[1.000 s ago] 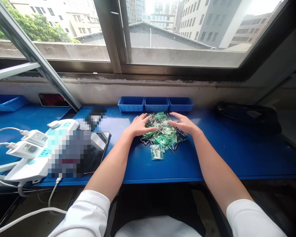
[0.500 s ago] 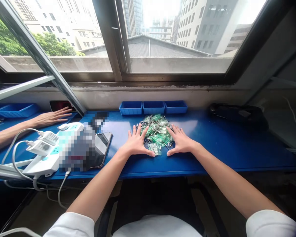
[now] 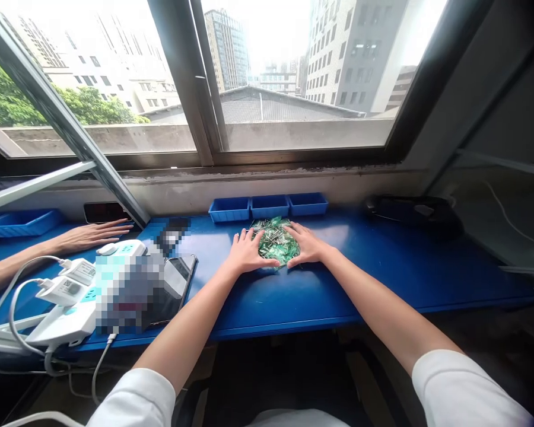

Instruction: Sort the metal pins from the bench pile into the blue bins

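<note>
Hands (image 3: pixel 276 252) closer around green pile (image 3: pixel 273 243)

Blue workbench (image 3: pixel 382 279), wide window (image 3: pixel 293 65), bright daylight, grey wall (image 3: pixel 493 118)

Pile of small parts (image 3: pixel 273 244) at bench (image 3: pixel 382 279) centre, btwn left hand (image 3: pixel 248 252) & right hand (image 3: pixel 307 244), both touching its sides. Three trays (image 3: pixel 267 207) in row just behind pile, vs wall under window. Phone (image 3: pixel 178 276) left of left hand; power strip (image 3: pixel 71 296) w/ chargers further left. Co-worker's hand (image 3: pixel 91 234) far left, behind strip. Dark case (image 3: pixel 413 210) well right, back edge.
</note>
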Tool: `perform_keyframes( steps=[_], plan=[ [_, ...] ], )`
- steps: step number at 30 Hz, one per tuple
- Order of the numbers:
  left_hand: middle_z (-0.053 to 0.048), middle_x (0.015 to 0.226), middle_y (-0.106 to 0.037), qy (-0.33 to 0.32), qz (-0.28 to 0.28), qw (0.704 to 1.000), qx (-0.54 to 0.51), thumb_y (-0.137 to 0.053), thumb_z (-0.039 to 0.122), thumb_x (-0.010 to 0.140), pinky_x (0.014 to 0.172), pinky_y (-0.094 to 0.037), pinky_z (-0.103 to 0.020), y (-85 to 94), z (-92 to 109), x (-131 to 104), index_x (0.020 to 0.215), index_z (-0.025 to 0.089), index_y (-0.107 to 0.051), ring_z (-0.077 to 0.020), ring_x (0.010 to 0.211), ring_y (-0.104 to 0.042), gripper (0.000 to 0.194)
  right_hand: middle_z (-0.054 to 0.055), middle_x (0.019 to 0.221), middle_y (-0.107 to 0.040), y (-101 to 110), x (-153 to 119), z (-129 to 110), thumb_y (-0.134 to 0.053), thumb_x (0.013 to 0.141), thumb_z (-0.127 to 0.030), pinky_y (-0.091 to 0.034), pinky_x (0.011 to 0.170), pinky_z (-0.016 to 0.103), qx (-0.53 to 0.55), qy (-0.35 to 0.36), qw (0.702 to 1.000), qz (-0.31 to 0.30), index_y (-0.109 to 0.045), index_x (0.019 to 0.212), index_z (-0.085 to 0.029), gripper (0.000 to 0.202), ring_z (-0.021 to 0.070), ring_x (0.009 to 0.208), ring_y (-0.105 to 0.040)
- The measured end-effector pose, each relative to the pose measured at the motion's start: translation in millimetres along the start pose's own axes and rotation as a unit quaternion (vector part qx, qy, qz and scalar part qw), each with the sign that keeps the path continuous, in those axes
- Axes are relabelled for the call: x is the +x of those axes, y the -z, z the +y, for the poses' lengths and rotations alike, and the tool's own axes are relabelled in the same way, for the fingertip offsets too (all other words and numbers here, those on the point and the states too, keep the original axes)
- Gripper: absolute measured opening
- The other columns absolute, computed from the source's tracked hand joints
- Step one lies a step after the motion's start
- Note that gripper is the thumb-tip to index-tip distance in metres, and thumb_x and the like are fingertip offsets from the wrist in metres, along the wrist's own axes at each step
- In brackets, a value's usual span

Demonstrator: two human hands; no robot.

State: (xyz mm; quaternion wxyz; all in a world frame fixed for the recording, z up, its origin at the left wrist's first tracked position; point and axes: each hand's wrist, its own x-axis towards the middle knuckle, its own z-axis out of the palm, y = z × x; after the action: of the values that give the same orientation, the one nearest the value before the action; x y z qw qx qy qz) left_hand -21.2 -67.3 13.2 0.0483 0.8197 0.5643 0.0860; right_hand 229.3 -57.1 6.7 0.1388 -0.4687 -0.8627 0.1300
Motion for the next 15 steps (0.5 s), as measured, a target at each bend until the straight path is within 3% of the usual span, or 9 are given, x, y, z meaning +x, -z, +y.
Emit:
perform_keyframes(
  steps=[3, 5, 7, 9, 12, 15],
  plan=[
    [-0.014, 0.154, -0.022, 0.02, -0.002, 0.999, -0.04, -0.045, 0.082, 0.064, 0.112, -0.014, -0.055, 8.0, -9, 5, 0.146, 0.025, -0.026, -0.0367, 0.142, -0.014, 0.102, 0.016, 0.156, -0.009, 3, -3, 10, -0.069, 0.047, -0.076, -0.017, 0.112, 0.056, 0.019, 0.015, 0.999, 0.021, -0.014, 0.15, -0.024, 0.128, 0.0391, 0.142, -0.008],
    [-0.015, 0.151, -0.028, 0.043, 0.005, 0.996, -0.075, -0.034, 0.081, 0.073, 0.112, -0.018, -0.052, 13.6, -17, 14, 0.142, 0.022, -0.035, -0.0346, 0.141, -0.02, 0.091, 0.015, 0.156, -0.014, 6, -2, 17, -0.06, 0.062, -0.076, -0.018, 0.111, 0.057, 0.035, 0.001, 0.998, 0.044, -0.019, 0.149, -0.024, 0.11, 0.0378, 0.142, -0.013],
    [-0.015, 0.144, -0.041, 0.061, 0.007, 0.991, -0.117, -0.03, 0.078, 0.077, 0.109, -0.027, -0.043, 17.4, -24, 27, 0.136, 0.018, -0.043, -0.0318, 0.135, -0.033, 0.086, 0.015, 0.152, -0.025, 7, 5, 22, -0.046, 0.077, -0.072, -0.022, 0.108, 0.057, 0.053, -0.036, 0.994, 0.083, -0.031, 0.145, -0.023, 0.086, 0.0362, 0.14, -0.021],
    [-0.016, 0.137, -0.049, 0.09, 0.011, 0.985, -0.15, -0.034, 0.076, 0.076, 0.104, -0.035, -0.039, 18.2, -29, 41, 0.132, 0.014, -0.048, -0.0313, 0.127, -0.045, 0.085, 0.015, 0.145, -0.04, 6, 17, 25, -0.038, 0.084, -0.066, -0.028, 0.106, 0.054, 0.07, -0.085, 0.985, 0.135, -0.047, 0.136, -0.019, 0.071, 0.034, 0.135, -0.032],
    [-0.015, 0.131, -0.055, 0.104, 0.021, 0.98, -0.167, -0.037, 0.069, 0.08, 0.1, -0.039, -0.036, 13.6, -31, 57, 0.129, 0.013, -0.051, -0.0294, 0.121, -0.05, 0.076, 0.013, 0.125, -0.059, 2, 38, 26, -0.044, 0.084, -0.059, -0.036, 0.102, 0.045, 0.085, -0.138, 0.968, 0.193, -0.062, 0.118, -0.017, 0.057, 0.0301, 0.121, -0.047],
    [-0.014, 0.134, -0.053, 0.093, 0.045, 0.986, -0.128, -0.034, 0.071, 0.08, 0.101, -0.038, -0.038, 5.8, -30, 63, 0.13, 0.016, -0.051, -0.0307, 0.123, -0.048, 0.076, 0.01, 0.113, -0.065, -3, 51, 25, -0.053, 0.081, -0.053, -0.04, 0.097, 0.041, 0.091, -0.151, 0.962, 0.21, -0.066, 0.109, -0.017, 0.048, 0.0278, 0.112, -0.052]
  ],
)
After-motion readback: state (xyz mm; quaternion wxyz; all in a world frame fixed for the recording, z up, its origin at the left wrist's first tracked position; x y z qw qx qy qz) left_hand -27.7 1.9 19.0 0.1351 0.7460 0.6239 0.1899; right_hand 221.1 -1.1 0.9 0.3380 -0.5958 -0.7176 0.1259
